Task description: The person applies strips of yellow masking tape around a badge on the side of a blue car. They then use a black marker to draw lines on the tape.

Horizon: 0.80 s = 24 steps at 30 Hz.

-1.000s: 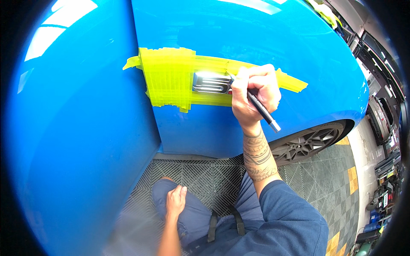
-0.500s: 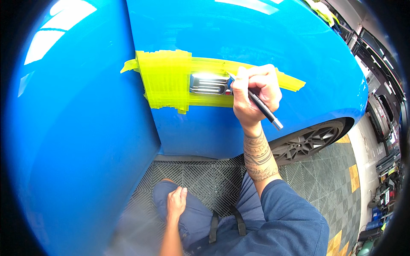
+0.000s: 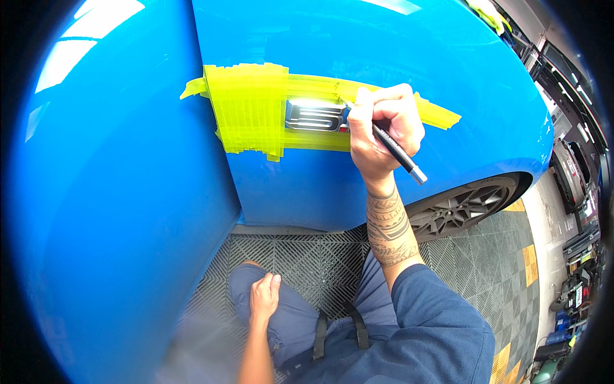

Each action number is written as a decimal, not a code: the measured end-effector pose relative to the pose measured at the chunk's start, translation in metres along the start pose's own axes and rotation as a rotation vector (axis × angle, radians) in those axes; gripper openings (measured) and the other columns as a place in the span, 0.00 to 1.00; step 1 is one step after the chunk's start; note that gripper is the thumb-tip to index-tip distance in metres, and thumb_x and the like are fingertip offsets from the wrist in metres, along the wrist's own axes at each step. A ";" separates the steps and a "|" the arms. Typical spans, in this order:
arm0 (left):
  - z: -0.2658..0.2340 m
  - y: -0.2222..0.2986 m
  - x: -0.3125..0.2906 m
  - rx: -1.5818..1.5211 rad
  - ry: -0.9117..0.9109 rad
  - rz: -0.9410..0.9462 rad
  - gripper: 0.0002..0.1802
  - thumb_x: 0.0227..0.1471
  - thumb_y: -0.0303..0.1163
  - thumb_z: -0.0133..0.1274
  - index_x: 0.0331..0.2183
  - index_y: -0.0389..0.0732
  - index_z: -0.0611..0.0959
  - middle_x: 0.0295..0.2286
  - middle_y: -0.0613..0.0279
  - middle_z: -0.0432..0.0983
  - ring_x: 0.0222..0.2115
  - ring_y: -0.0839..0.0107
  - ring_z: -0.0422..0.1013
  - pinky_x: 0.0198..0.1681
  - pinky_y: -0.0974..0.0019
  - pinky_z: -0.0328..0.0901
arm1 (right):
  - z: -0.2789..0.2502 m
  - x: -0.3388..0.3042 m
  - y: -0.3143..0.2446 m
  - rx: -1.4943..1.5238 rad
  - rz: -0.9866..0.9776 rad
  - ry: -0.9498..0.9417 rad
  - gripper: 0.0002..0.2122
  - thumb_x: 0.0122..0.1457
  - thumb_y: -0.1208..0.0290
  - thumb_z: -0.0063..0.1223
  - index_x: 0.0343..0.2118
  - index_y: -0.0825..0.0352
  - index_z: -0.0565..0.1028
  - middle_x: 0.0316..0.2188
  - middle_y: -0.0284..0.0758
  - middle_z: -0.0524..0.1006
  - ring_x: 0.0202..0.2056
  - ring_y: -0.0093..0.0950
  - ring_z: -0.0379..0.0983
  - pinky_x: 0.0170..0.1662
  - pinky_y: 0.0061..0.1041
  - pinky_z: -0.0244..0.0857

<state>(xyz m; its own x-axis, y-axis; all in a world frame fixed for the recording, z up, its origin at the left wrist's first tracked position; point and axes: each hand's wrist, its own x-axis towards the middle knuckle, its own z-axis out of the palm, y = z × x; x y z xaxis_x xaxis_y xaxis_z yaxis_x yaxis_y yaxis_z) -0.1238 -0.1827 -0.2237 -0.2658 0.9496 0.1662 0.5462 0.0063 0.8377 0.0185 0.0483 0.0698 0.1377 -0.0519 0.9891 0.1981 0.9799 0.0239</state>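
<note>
My right hand (image 3: 387, 131) is closed in a writing grip around a slim black pen (image 3: 400, 153) with a silver end. The pen's tip meets yellow masking tape (image 3: 246, 112) on a blue car panel, just above the right end of a chrome-and-black emblem (image 3: 313, 116). A few thin dark marks show on the upper tape strip by the tip. Tape surrounds the emblem on its left, above and below; my hand hides part of its right side. My left hand (image 3: 264, 297) rests on my left thigh, its fingers curled in and apparently empty.
The open blue car door (image 3: 128, 192) stands at the left. A front wheel (image 3: 460, 208) sits under the fender, right of my forearm. Grey and yellow tiles (image 3: 473, 269) cover the floor. Shelves and assorted gear line the far right, and a yellow-green cloth (image 3: 489, 16) lies at the top.
The car and tape sit slightly higher in the picture. The pen tip has shifted a little along the upper tape strip, where dark marks show more clearly. My left hand has stayed put.
</note>
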 end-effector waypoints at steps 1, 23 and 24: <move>0.000 0.000 0.000 0.000 0.002 0.001 0.20 0.59 0.35 0.47 0.19 0.33 0.68 0.16 0.43 0.67 0.18 0.43 0.66 0.22 0.50 0.58 | 0.000 0.000 0.000 -0.001 0.001 -0.002 0.13 0.44 0.87 0.59 0.19 0.65 0.66 0.16 0.33 0.69 0.20 0.25 0.65 0.22 0.21 0.60; -0.001 -0.001 -0.002 0.009 -0.003 -0.009 0.19 0.59 0.36 0.48 0.21 0.33 0.69 0.17 0.41 0.68 0.20 0.42 0.66 0.23 0.49 0.59 | -0.004 0.002 0.001 -0.025 -0.084 -0.031 0.10 0.51 0.88 0.54 0.21 0.68 0.66 0.23 0.37 0.72 0.23 0.21 0.68 0.25 0.18 0.64; -0.001 -0.001 -0.002 0.003 -0.005 -0.010 0.19 0.59 0.36 0.48 0.21 0.33 0.69 0.18 0.41 0.68 0.20 0.42 0.66 0.23 0.49 0.59 | -0.004 0.001 0.002 -0.015 -0.071 -0.025 0.10 0.51 0.88 0.54 0.21 0.68 0.66 0.23 0.37 0.71 0.23 0.21 0.69 0.25 0.18 0.64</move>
<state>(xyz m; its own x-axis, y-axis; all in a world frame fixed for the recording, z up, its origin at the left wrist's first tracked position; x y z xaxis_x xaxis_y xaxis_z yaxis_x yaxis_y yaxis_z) -0.1248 -0.1845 -0.2241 -0.2675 0.9509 0.1554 0.5459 0.0166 0.8377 0.0233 0.0492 0.0702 0.0990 -0.1159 0.9883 0.2208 0.9710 0.0918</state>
